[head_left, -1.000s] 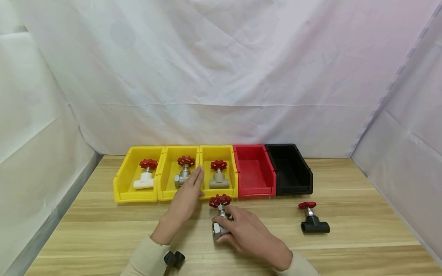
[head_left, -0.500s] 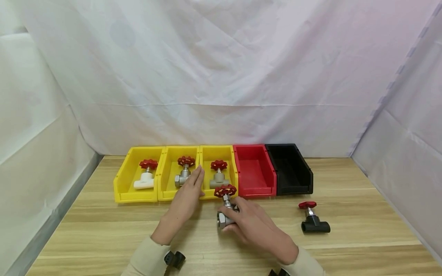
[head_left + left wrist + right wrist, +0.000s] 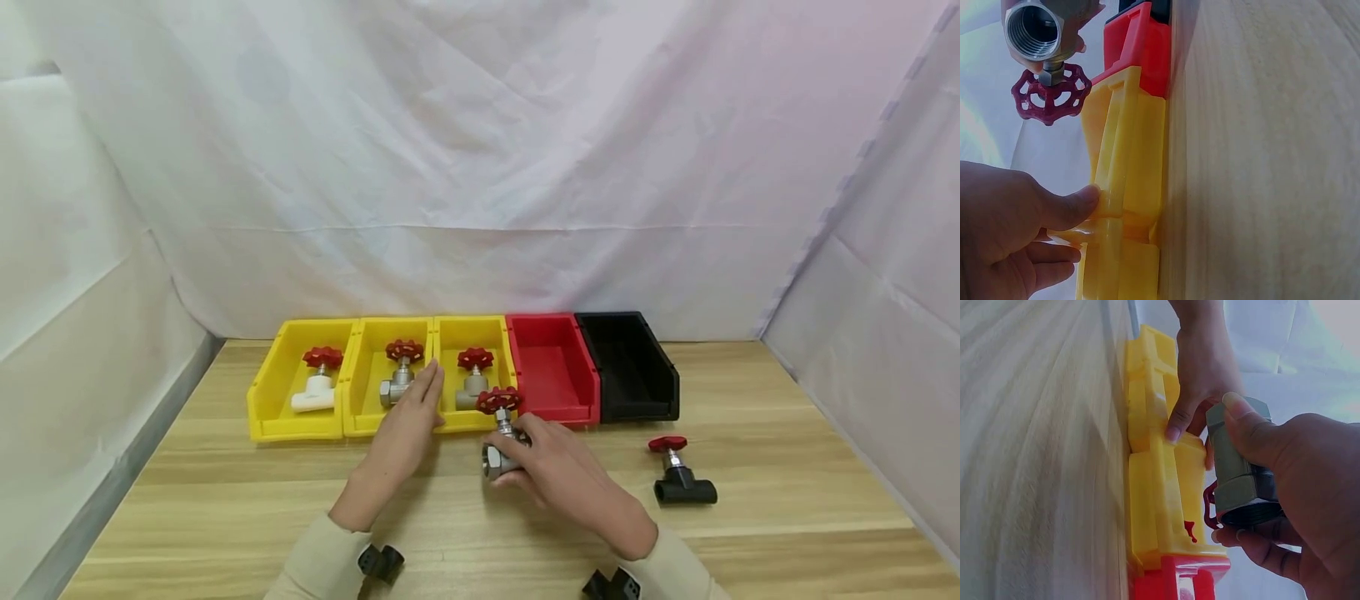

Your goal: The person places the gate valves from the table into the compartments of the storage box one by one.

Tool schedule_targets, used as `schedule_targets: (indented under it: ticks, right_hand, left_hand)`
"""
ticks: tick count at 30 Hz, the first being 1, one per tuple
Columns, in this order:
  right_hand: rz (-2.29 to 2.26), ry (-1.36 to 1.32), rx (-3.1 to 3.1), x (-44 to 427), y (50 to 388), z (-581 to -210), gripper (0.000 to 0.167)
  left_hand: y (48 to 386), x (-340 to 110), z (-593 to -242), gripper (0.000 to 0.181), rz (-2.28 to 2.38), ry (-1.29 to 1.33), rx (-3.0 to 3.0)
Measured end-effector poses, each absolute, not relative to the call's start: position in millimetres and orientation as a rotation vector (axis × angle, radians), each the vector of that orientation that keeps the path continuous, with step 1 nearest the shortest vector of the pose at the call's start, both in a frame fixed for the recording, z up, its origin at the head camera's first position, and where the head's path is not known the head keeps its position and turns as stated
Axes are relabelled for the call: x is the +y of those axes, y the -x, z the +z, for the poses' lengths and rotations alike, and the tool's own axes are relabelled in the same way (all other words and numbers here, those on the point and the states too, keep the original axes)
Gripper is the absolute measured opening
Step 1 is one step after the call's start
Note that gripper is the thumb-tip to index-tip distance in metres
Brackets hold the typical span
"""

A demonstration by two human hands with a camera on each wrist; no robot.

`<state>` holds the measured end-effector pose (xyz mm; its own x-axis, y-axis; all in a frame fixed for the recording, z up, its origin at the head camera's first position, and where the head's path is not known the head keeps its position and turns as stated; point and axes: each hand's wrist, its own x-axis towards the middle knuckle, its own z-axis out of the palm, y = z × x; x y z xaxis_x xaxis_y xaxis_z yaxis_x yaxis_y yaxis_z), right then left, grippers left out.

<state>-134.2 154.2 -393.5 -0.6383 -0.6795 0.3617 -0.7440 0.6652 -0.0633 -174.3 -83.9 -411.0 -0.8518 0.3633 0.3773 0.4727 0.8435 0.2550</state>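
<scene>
My right hand (image 3: 566, 479) grips a metal valve (image 3: 501, 458) by its body, in front of the third yellow bin, with the red handwheel (image 3: 498, 400) upward. From the left wrist view, the threaded opening of this valve (image 3: 1034, 31) is visible. My left hand (image 3: 401, 437) holds the divider between the second and third yellow bins; in the left wrist view its thumb touches the yellow rim (image 3: 1110, 187) and the other fingers lie across the divider. Red-wheeled valves stand in the yellow bins: white (image 3: 315, 393), metal (image 3: 401, 379), grey (image 3: 474, 385), partly covered by the held one.
Right of the yellow bins, a red bin (image 3: 558, 414) and a black bin (image 3: 641, 410) adjoin the row. A black valve with a red handle (image 3: 684, 490) lies on the wooden table (image 3: 780, 533) at the right. White cloth (image 3: 480, 167) hangs behind.
My right hand has carried the metal valve forward and slightly right, toward the boundary between the third yellow bin and the red bin. The left hand has stayed in place.
</scene>
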Motion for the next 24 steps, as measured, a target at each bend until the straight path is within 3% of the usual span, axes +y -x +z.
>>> schedule_targets:
  ticks: [24]
  right_hand:
    - [0.162, -1.017, -2.499, 191, 179, -373, 0.052]
  left_hand:
    - [174, -83, -412, 0.066, -0.461, 0.629, -2.700]
